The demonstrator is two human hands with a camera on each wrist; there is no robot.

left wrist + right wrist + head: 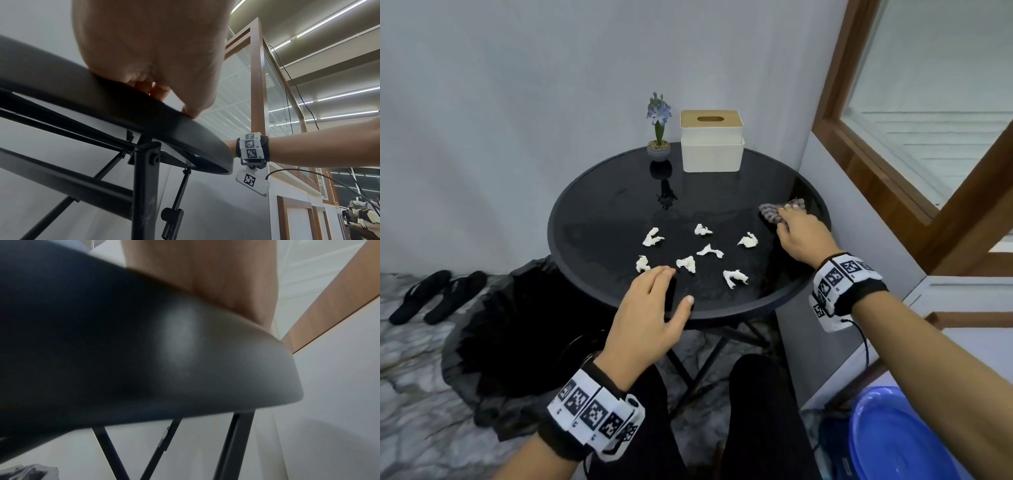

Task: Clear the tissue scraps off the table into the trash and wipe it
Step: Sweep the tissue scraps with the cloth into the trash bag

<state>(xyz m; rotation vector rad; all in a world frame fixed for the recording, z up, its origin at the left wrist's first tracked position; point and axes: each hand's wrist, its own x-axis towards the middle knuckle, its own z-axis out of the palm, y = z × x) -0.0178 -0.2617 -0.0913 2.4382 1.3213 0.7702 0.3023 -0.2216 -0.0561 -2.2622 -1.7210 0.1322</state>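
Note:
Several white tissue scraps (709,251) lie scattered over the middle of the round black glass table (599,205). My left hand (675,287) hovers over the table's front edge with fingers straight and thumb spread, its fingertips just short of the nearest scrap (643,264). It holds nothing. In the left wrist view its fingers (144,85) show above the table rim (98,99). At the table's right side my right hand (788,220) grips a bunched grey cloth (770,213). In the right wrist view the blurred table rim (185,353) hides those fingers.
A trash bin lined with a black bag (517,325) stands on the floor left of the table. A small potted flower (659,137) and a white tissue box (711,142) sit at the table's back. Black slippers (436,296) lie far left, and a blue basin (893,435) is at bottom right.

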